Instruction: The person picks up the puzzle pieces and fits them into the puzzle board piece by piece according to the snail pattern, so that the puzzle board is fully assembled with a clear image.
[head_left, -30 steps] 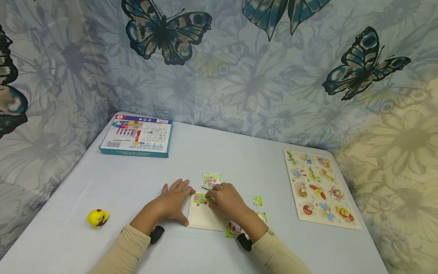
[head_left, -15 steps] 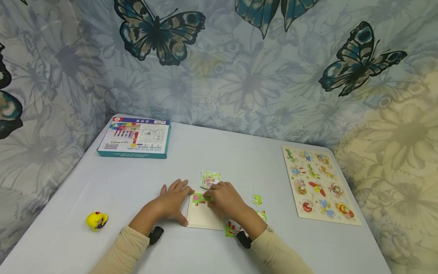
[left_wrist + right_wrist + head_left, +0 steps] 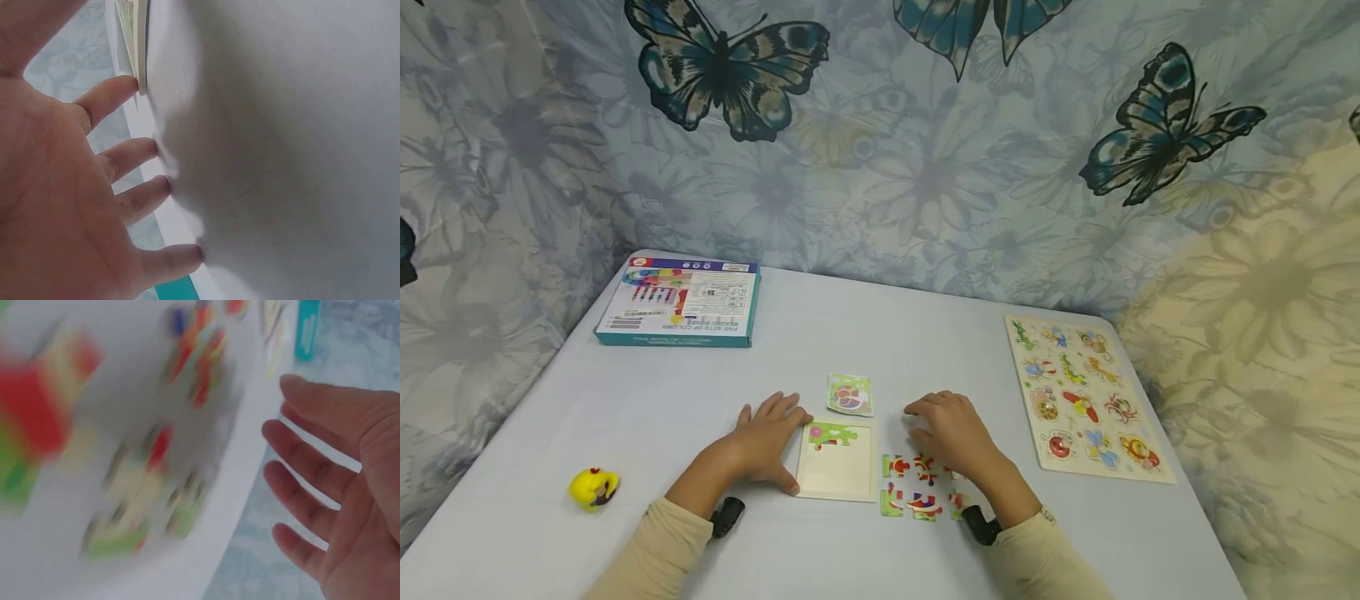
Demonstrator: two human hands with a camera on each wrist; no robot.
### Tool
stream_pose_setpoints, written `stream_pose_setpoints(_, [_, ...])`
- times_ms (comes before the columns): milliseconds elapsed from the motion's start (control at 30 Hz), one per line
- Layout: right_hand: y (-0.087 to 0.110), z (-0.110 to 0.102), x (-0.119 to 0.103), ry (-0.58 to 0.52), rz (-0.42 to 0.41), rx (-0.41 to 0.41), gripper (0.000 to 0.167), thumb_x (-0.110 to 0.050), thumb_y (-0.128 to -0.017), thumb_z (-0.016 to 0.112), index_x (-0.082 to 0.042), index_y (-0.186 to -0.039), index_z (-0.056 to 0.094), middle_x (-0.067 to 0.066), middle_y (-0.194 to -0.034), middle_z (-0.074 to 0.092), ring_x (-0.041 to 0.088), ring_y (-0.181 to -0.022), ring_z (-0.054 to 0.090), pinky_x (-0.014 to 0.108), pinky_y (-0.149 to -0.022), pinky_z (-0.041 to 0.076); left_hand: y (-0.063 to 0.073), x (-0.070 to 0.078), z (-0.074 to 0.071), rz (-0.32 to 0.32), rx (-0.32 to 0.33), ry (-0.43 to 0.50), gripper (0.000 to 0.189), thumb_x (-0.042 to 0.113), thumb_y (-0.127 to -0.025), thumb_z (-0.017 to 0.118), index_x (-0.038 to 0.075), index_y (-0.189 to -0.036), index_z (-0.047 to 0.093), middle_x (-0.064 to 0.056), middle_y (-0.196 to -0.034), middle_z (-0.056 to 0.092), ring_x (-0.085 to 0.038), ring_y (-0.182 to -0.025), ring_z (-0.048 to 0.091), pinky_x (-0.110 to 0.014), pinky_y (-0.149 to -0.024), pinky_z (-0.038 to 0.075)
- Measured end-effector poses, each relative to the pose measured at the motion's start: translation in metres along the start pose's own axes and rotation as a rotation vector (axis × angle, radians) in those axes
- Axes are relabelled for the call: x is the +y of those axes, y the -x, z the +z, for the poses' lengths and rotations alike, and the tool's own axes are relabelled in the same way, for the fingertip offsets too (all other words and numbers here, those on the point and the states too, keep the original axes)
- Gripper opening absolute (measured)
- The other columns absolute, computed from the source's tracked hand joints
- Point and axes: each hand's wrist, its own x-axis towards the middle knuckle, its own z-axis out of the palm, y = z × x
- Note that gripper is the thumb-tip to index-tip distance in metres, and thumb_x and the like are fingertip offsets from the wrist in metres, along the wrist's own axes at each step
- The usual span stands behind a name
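Note:
A shallow wooden puzzle tray (image 3: 835, 479) lies flat in front of me in the head view. Joined green jigsaw pieces (image 3: 827, 433) fill part of its top edge. My left hand (image 3: 758, 448) spreads its fingers on the table, index finger and thumb touching the tray's left side; the left wrist view shows a fingertip against the tray edge (image 3: 142, 53). To the right, my right hand (image 3: 958, 429) hovers with loosely bent fingers, holding nothing. Below it lie several loose jigsaw pieces (image 3: 923, 506), partly hidden by the hand and wrist; they are blurred in the right wrist view.
A small picture card (image 3: 850, 395) lies just behind the tray. At the right is a wooden board with insect and animal pictures (image 3: 1081, 407). A flat teal-edged box (image 3: 677, 304) lies at the back left, and a yellow toy (image 3: 593, 488) at the front left.
My right hand has let go of a green piece at the tray's top edge and moved right, over the loose pieces. My left hand stays at the tray. The head view has shifted slightly.

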Motion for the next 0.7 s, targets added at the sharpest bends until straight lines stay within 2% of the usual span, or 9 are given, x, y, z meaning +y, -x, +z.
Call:
stream_pose_setpoints(167, [0.009, -0.002, 0.019, 0.042, 0.039, -0.001, 0.027, -0.018, -0.079, 0.080, -0.013, -0.104, 0.074, 0.003, -0.108, 0.071, 0.028, -0.105, 0.063, 0.054, -0.095, 0.045, 0.002, -0.005, -0.001, -0.003, 0.000, 0.002, 0.090, 0.030, -0.057, 0.094, 0.014, -0.133, 0.050, -0.018, -0.157, 0.025, -0.042, -0.146, 0.013, -0.074, -0.107, 0.010])
stream_pose_setpoints(400, [0.022, 0.000, 0.041, 0.034, 0.122, -0.027, 0.022, -0.008, -0.078, 0.077, -0.011, -0.100, 0.074, 0.004, -0.106, 0.072, 0.030, -0.106, 0.064, 0.056, -0.093, 0.045, 0.002, -0.007, 0.001, 0.000, -0.001, 0.007, 0.089, 0.031, -0.057, 0.094, 0.015, -0.133, 0.050, -0.018, -0.157, 0.025, -0.042, -0.146, 0.013, -0.074, -0.108, 0.009])
stream_pose_setpoints(700, [0.026, 0.005, 0.049, 0.007, 0.118, 0.000, 0.020, -0.005, -0.077, 0.077, -0.009, -0.096, 0.075, 0.004, -0.102, 0.072, 0.027, -0.101, 0.066, 0.050, -0.091, 0.049, 0.001, -0.005, 0.001, 0.017, 0.006, 0.009, 0.088, 0.030, -0.057, 0.094, 0.015, -0.132, 0.050, -0.018, -0.156, 0.026, -0.042, -0.146, 0.014, -0.074, -0.107, 0.010])
